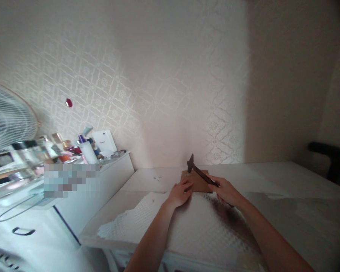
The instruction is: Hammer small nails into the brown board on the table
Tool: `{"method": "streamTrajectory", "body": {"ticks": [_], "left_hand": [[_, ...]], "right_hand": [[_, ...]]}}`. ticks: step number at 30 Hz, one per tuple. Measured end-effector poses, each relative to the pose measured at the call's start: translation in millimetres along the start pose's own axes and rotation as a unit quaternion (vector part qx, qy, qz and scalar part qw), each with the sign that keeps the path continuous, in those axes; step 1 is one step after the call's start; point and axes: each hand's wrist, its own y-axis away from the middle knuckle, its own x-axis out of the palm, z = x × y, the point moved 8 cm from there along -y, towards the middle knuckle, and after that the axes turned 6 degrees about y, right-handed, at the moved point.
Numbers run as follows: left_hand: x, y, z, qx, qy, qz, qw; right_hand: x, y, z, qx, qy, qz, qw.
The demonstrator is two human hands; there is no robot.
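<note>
A small brown wooden board [197, 181] lies on the white table [286, 189], partly on a white textured mat [192, 223]. My left hand [180, 192] rests on the board's near left edge with fingers curled, pinching something too small to make out. My right hand [226, 190] is closed round the handle of a dark hammer [197, 170], whose head is raised just above the board's far edge.
A white cabinet [73, 204] at the left carries several bottles and jars [87, 149]. A white fan [8, 119] stands at the far left. The patterned wall rises behind the table. A dark chair part [331, 155] shows at the right.
</note>
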Motion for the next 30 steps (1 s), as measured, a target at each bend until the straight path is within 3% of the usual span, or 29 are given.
{"method": "streamTrajectory", "body": {"ticks": [10, 30], "left_hand": [[-2.2, 2.5, -3.6, -0.004, 0.001, 0.006, 1.000], [0.2, -0.4, 1.2, 0.001, 0.005, -0.003, 1.000]], "right_hand": [[6.0, -0.9, -1.7, 0.011, -0.004, 0.027, 1.000], [1.4, 0.4, 0.8, 0.009, -0.010, 0.007, 1.000]]}}
